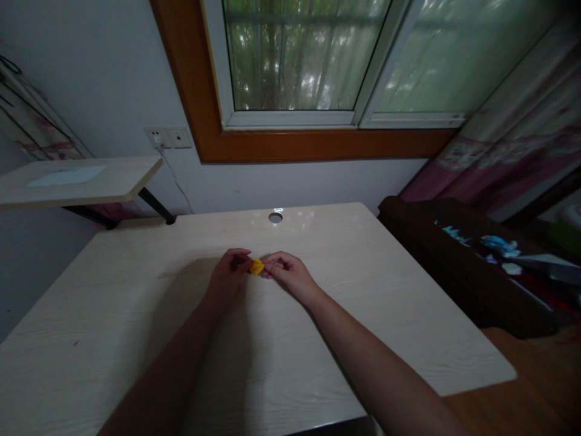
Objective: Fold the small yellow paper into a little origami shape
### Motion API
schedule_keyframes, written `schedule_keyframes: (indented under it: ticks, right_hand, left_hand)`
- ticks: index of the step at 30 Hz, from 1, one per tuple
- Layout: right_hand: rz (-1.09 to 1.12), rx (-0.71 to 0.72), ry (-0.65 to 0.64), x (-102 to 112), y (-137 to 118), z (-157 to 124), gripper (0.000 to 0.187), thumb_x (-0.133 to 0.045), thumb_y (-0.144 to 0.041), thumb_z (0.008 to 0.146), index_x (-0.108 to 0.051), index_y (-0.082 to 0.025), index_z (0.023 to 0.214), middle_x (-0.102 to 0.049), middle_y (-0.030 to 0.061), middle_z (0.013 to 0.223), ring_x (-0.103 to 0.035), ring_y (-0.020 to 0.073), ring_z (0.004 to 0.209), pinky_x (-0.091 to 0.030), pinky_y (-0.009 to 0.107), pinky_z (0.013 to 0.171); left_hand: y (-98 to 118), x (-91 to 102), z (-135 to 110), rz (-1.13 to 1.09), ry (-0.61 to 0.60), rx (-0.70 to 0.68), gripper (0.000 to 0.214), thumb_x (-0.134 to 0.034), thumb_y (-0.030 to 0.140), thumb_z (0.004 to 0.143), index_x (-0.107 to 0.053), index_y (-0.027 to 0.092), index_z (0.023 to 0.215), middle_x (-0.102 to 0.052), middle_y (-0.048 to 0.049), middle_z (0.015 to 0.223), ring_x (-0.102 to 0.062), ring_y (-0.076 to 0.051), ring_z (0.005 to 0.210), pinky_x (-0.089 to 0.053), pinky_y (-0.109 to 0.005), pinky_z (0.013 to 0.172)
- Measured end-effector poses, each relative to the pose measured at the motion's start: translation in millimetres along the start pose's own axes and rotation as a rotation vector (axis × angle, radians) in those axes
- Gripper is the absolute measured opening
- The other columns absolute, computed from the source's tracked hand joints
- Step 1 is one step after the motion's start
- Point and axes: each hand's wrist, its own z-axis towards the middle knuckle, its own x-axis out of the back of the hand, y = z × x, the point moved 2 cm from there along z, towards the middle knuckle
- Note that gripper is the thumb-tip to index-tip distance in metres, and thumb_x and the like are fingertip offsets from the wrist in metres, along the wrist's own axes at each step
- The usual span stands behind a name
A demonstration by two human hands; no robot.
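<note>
A small yellow folded piece (256, 266), which looks like paper, is between my two hands over the pale wooden desk (363, 339). My left hand (231, 270) pinches its left end between thumb and fingers. On the other side, my right hand (288, 270) pinches the right end with thumb and forefinger. Fingertips cover both ends of the piece, so only its middle shows. Whether it touches the desk top I cannot tell.
A round cable hole (275, 217) is near the desk's back edge. At the left stands a raised shelf (118, 181) on black legs, with a sheet on top. A dark cabinet (426, 254) holding several items is at the right. A dark object's edge (340, 427) shows at the bottom.
</note>
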Motion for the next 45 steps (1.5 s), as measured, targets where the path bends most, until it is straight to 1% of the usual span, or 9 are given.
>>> schedule_keyframes:
  ticks: [10, 14, 21, 26, 34, 38, 42, 45]
  right_hand:
    - [0.000, -0.012, -0.007, 0.5, -0.1, -0.1, 0.025, -0.075, -0.037, 0.076, -0.068, -0.016, 0.089, -0.073, 0.0044, 0.075, -0.068, 0.0138, 0.068, -0.054, 0.029, 0.069]
    - [-0.008, -0.034, -0.018, 1.9, 0.9, 0.7, 0.027, -0.076, -0.037, 0.075, -0.068, -0.016, 0.088, -0.073, 0.0037, 0.072, -0.068, 0.0139, 0.064, -0.055, 0.028, 0.066]
    - [0.016, -0.064, -0.035, 2.8, -0.9, 1.0, 0.023, -0.075, -0.034, 0.075, -0.067, -0.016, 0.086, -0.072, 0.0029, 0.068, -0.068, 0.0138, 0.062, -0.054, 0.027, 0.063]
    - [0.017, -0.084, -0.038, 3.0, -2.3, 0.9, 0.022, -0.074, -0.032, 0.074, -0.067, -0.015, 0.086, -0.072, 0.0031, 0.068, -0.068, 0.0138, 0.061, -0.054, 0.027, 0.063]
    - [0.086, -0.138, -0.052, 2.9, -2.3, 0.3, 0.022, -0.076, -0.031, 0.072, -0.067, -0.015, 0.085, -0.073, 0.0035, 0.069, -0.069, 0.0137, 0.060, -0.055, 0.027, 0.062]
    - [0.116, -0.162, -0.048, 3.2, 0.9, 1.1, 0.023, -0.077, -0.030, 0.070, -0.067, -0.015, 0.084, -0.074, 0.0043, 0.072, -0.070, 0.0142, 0.062, -0.056, 0.026, 0.062]
    - [0.113, -0.159, -0.031, 3.2, 3.3, 2.2, 0.021, -0.077, -0.028, 0.070, -0.067, -0.015, 0.082, -0.074, 0.0048, 0.073, -0.070, 0.0140, 0.063, -0.056, 0.025, 0.062]
    - [0.100, -0.150, -0.012, 3.2, 4.5, 2.8, 0.018, -0.076, -0.026, 0.069, -0.068, -0.015, 0.081, -0.074, 0.0044, 0.073, -0.070, 0.0139, 0.063, -0.056, 0.025, 0.063]
  left_hand:
    - [-1.4, 0.3, -0.4, 0.019, 0.001, -0.011, 0.028, -0.069, 0.033, 0.079, -0.060, 0.019, 0.101, -0.067, -0.0018, 0.085, -0.066, -0.015, 0.078, -0.055, -0.031, 0.073]
    - [-2.2, 0.2, -0.3, 0.040, -0.015, -0.028, 0.025, -0.067, 0.031, 0.080, -0.060, 0.020, 0.102, -0.067, -0.0016, 0.086, -0.066, -0.015, 0.078, -0.056, -0.030, 0.074]
    - [-3.1, -1.2, -1.0, 0.027, -0.032, -0.013, 0.023, -0.067, 0.029, 0.080, -0.061, 0.020, 0.100, -0.066, -0.0011, 0.085, -0.066, -0.015, 0.076, -0.056, -0.030, 0.072]
    - [-5.8, -1.0, -1.4, 0.039, -0.030, -0.018, 0.025, -0.067, 0.031, 0.081, -0.062, 0.020, 0.102, -0.066, -0.0026, 0.088, -0.066, -0.016, 0.080, -0.056, -0.031, 0.075]
    - [-7.7, -1.2, -1.7, 0.035, -0.050, -0.009, 0.026, -0.070, 0.032, 0.079, -0.063, 0.020, 0.102, -0.066, -0.0019, 0.087, -0.065, -0.015, 0.078, -0.054, -0.028, 0.072]
    - [-6.2, -2.2, -1.4, 0.040, -0.054, -0.014, 0.026, -0.070, 0.031, 0.079, -0.063, 0.020, 0.102, -0.065, -0.0008, 0.085, -0.064, -0.014, 0.077, -0.054, -0.027, 0.072]
    - [-4.1, -3.6, -1.6, 0.047, -0.046, -0.016, 0.028, -0.071, 0.031, 0.078, -0.062, 0.020, 0.103, -0.066, -0.0011, 0.086, -0.065, -0.015, 0.077, -0.054, -0.029, 0.072]
    - [-3.0, -4.6, -2.2, 0.077, -0.067, -0.058, 0.024, -0.070, 0.030, 0.081, -0.061, 0.020, 0.101, -0.065, -0.0020, 0.089, -0.065, -0.015, 0.080, -0.055, -0.029, 0.073]
